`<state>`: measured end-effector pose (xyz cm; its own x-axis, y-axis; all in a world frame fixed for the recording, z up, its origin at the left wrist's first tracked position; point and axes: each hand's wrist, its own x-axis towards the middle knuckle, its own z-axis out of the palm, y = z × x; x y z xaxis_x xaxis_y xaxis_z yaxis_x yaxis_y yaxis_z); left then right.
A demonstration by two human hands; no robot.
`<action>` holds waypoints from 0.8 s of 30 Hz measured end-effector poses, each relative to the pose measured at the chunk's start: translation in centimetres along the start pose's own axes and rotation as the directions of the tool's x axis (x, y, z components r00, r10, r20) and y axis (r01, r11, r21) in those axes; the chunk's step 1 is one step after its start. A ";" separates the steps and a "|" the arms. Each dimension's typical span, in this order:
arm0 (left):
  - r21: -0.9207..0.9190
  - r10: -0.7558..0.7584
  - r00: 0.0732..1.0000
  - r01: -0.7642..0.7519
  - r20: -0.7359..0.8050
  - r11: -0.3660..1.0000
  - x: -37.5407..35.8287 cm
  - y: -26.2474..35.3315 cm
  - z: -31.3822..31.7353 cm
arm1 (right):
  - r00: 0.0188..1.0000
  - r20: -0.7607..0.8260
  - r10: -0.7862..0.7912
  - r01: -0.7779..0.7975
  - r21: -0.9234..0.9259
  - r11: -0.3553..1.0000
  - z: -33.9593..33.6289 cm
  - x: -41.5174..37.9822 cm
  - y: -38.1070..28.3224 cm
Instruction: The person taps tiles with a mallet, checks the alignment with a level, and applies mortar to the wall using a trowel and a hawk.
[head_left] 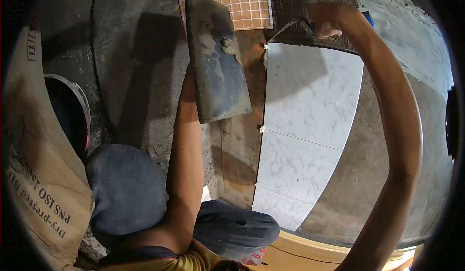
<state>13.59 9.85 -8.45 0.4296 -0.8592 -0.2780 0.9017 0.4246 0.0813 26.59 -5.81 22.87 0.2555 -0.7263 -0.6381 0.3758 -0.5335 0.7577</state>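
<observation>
My left forearm reaches up behind a grey, mortar-smeared board [218, 63], which it holds up in front of me. The hand itself is hidden by the board. A small lump of mortar [230, 48] sticks to the board's face. My right hand [327, 24] is closed on a trowel [289, 25], whose thin edge and a bit of blue show beside the fingers. It is close to a patch of wet, ridged mortar [290, 5], just above the top edge of the white marbled tiles [310, 92].
An orange-tan gridded tile panel [244, 2] lies at the top. Left of me stand a dark bucket [68, 109] and a printed cardboard box [43, 188]. Small white spacers [261, 129] line the tiles' left edge. My knees [128, 188] are at the bottom.
</observation>
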 end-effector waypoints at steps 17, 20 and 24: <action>-0.004 -0.011 0.999 0.011 -0.032 1.000 0.1 -0.8 -0.4 | 0.992 -0.022 0.120 -0.120 0.033 0.992 0.4 -4.0 5.4; 0.003 -0.008 0.999 0.008 -0.034 1.000 0.0 -0.9 -0.5 | 0.967 -0.191 -0.168 0.131 -0.189 0.973 -2.4 -10.4 3.8; -0.006 -0.011 0.999 0.011 -0.031 1.000 0.1 -1.0 -0.3 | 0.971 -0.227 -0.082 0.032 -0.215 0.976 -2.8 -12.6 5.2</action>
<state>12.75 9.39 -8.81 0.4180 -0.8544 -0.3087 0.9060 0.4170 0.0726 27.84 1.80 34.46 0.4191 -0.5631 -0.7122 0.5667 -0.4507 0.6898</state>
